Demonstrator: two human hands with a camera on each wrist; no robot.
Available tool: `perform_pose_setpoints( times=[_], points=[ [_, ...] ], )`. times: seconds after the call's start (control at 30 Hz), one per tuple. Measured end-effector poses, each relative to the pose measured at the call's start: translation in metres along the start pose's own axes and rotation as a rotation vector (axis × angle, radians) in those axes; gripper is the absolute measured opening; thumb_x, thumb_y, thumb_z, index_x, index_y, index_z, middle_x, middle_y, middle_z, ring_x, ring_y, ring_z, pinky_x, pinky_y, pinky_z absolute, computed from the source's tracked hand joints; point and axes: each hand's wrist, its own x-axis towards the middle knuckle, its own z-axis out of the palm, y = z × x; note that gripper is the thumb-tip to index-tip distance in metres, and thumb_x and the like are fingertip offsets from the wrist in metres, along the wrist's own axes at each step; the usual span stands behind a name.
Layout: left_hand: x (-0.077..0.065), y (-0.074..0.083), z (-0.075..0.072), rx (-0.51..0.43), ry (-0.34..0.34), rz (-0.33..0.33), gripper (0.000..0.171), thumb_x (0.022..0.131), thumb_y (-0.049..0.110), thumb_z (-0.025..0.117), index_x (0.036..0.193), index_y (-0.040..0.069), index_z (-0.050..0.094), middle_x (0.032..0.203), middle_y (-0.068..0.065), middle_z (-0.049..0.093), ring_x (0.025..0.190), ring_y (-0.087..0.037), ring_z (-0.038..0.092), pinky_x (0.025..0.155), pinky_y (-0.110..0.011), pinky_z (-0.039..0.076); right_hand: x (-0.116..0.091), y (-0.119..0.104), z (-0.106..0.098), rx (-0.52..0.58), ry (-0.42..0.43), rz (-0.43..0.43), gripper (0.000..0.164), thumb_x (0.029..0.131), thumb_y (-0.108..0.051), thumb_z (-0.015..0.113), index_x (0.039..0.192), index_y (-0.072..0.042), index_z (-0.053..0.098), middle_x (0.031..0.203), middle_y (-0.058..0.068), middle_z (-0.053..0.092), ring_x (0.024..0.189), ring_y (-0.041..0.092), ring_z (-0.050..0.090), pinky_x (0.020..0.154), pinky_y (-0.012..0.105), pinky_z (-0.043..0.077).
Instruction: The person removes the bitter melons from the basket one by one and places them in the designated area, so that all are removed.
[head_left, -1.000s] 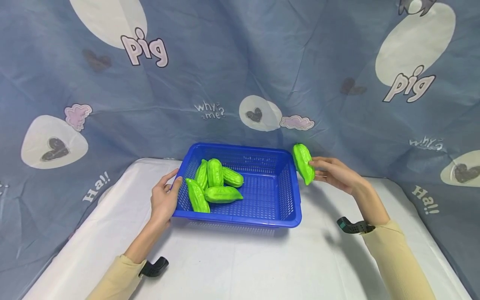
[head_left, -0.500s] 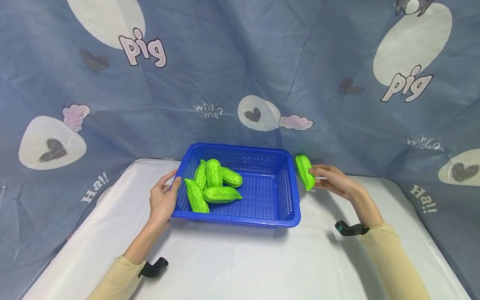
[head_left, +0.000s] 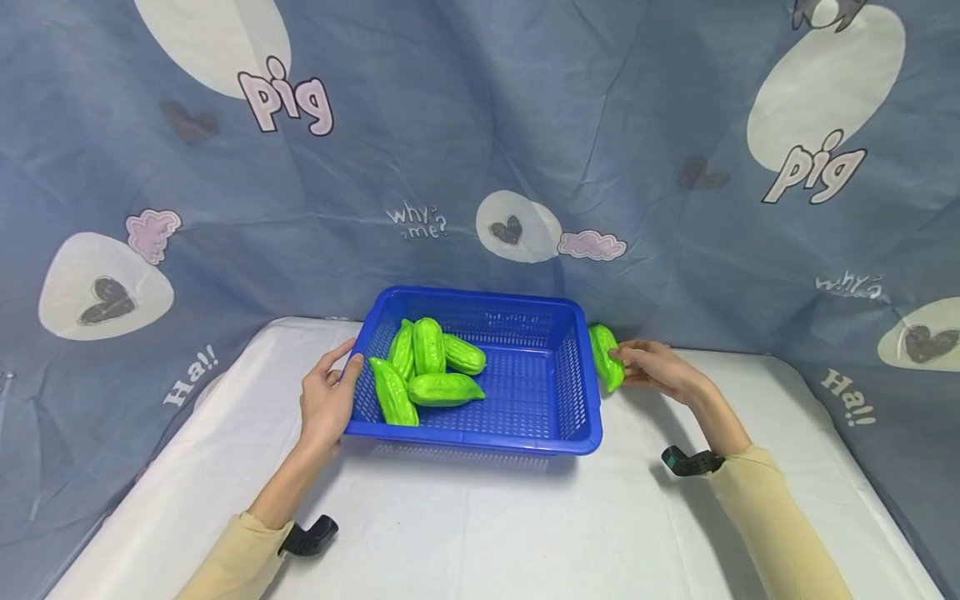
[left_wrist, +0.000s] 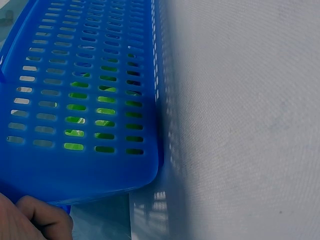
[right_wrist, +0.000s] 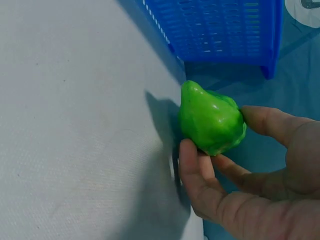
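Observation:
A blue plastic basket (head_left: 517, 400) with slotted walls stands on the white table. Inside, toward its left, lie several bright green bitter melons (head_left: 446, 389). My left hand (head_left: 328, 400) grips the basket's left rim, thumb on top and fingers along the outer wall. Just outside the right wall, my right hand (head_left: 660, 367) holds another bitter melon (head_left: 606, 357) between thumb and fingers. In the right wrist view this bitter melon (right_wrist: 212, 120) sits close over the tabletop, pointed end away from the palm, with the basket's end wall (right_wrist: 215, 30) beyond it.
The white-covered table (head_left: 480, 533) ends at a blue printed cloth (head_left: 450, 167) hanging right behind the basket. Green shows through the slots of the basket wall (left_wrist: 85, 100) in the left wrist view.
My right hand has lowered its bitter melon toward the table beside the basket's right wall. The left hand, the basket and the bitter melons inside stay where they were.

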Motion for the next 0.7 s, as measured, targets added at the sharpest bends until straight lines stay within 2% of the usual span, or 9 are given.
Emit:
perform_pose_setpoints(
  times=[0.43,0.7],
  points=[
    [0.0001,-0.0002,0.0014,-0.006,0.014,0.002,0.049,0.111,0.041,0.059,0.158,0.025,0.056,0.077,0.011,0.061,0.061,-0.002,0.051,0.055,-0.023,0.044,0.0002,-0.0028,0.0071,-0.009,0.042,0.035,0.075,0.111,-0.030,0.056,0.161,0.015,0.022,0.110,0.002,0.056,0.091,0.007,0.062,0.093,0.027,0.062],
    [0.0008,-0.0020,0.0011,-0.009,0.015,-0.001,0.049,0.111,0.042,0.059,0.158,0.027,0.056,0.078,0.012,0.062,0.061,-0.002,0.050,0.055,-0.023,0.043,-0.0017,-0.0032,0.0096,-0.050,0.045,0.032,0.072,0.112,-0.029,0.056,0.158,0.016,0.024,0.105,0.000,0.061,0.090,0.007,0.065,0.102,0.039,0.063]
  ],
)
